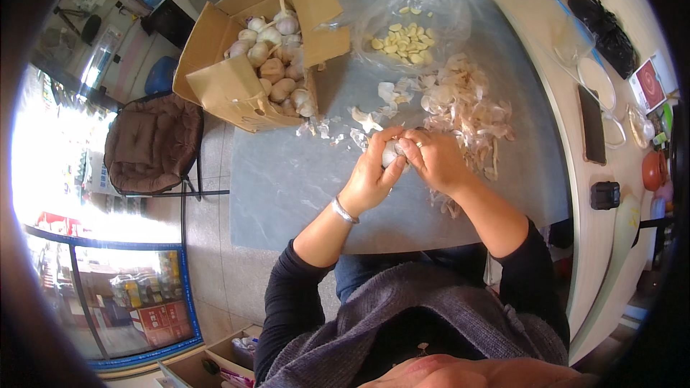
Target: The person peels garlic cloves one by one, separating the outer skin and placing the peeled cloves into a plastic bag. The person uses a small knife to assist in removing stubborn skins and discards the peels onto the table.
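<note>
A whitish garlic bulb (392, 154) is held between my two hands above the grey table (302, 194). My left hand (373, 168) wraps around its left side, a silver bracelet on the wrist. From the other side, the thumb and bent fingers of my right hand (434, 160) press on the bulb; they hide part of it. Just beyond my hands lie loose flakes of garlic skin (365, 119). A larger heap of papery garlic skins (466, 102) spreads to the right. Farther back, peeled garlic cloves (407, 43) rest in a clear plastic bag (453, 11).
An open cardboard box (226, 83) full of garlic bulbs (272, 59) stands at the table's back left. Beside the table on the left is a brown padded chair (156, 145). Along the right runs a pale counter (579, 194) with a phone-like dark slab (592, 124) and a small black case (605, 195).
</note>
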`<state>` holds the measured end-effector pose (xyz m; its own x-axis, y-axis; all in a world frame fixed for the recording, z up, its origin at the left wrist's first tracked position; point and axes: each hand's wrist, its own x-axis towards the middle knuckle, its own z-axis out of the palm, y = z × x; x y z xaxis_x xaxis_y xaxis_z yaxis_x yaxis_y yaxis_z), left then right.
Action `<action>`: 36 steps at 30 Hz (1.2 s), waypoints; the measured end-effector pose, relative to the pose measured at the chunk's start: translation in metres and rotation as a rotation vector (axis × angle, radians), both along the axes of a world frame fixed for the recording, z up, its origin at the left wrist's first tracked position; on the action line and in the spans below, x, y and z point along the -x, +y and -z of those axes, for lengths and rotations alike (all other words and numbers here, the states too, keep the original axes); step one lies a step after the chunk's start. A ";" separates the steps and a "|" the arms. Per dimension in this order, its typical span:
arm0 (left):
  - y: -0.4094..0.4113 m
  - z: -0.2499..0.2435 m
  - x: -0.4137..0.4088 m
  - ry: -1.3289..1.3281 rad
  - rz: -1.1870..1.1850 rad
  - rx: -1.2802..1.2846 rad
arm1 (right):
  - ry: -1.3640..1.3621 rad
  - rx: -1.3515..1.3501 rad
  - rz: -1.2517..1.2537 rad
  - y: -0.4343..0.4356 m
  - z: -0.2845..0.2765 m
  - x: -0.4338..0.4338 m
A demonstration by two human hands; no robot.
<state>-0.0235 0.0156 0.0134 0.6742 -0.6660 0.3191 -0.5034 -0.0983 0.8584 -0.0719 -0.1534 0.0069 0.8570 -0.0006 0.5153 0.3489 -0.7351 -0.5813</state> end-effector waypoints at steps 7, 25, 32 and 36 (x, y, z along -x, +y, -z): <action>0.004 0.009 0.004 0.480 0.127 0.232 | 0.134 -0.585 -0.111 -0.004 -0.013 0.002; -0.001 0.002 -0.002 -0.070 -0.204 0.007 | -0.184 -0.369 -0.023 -0.015 -0.009 -0.009; 0.005 0.011 -0.003 -0.010 -0.101 0.139 | 0.062 -0.810 0.034 -0.012 -0.011 -0.008; 0.007 0.016 -0.004 0.190 0.048 0.411 | -0.058 -0.731 0.170 -0.034 0.014 -0.029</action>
